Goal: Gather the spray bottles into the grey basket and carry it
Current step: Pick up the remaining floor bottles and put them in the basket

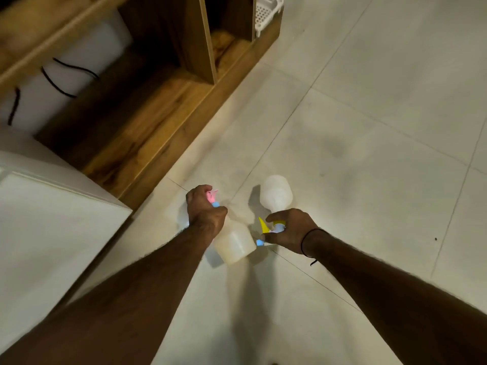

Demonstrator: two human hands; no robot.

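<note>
Gripping a translucent white plastic spray bottle with a pink trigger by its neck, the left hand hangs above the floor while the right hand clasps the neck of a yellow-triggered translucent bottle, both seemingly light, rigid and slippery, with no grey basket visible.

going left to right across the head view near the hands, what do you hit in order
left hand on the pink-trigger spray bottle → yellow-trigger spray bottle → right hand → black wrist cord
</note>
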